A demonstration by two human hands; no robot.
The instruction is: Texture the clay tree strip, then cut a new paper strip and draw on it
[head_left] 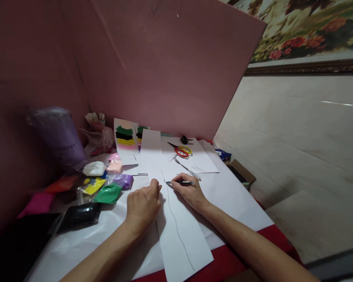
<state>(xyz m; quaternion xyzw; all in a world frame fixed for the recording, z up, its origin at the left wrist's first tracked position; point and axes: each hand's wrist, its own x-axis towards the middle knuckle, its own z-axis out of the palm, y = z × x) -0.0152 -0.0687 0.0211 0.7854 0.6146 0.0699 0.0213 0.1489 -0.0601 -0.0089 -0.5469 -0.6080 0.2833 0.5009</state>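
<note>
My right hand (190, 190) is closed round a dark pen (181, 183), its tip against a long white paper strip (179, 231). A thin wavy line runs down the strip from near the pen towards its front end. At the strip's left edge rests my left hand (144, 201), fingers curled in; what they hold, if anything, is hidden. Just beyond the right hand lies a metal fork (187, 169). Farther back are scissors with red and yellow handles (181, 150), lying on white paper.
Left of my hands lie packets of coloured clay, among them green (108, 194), yellow (94, 185) and black (80, 215). A purple cylinder (59, 137) stands behind them. Keys (185, 140) lie at the back, near a painted colour sheet (126, 137).
</note>
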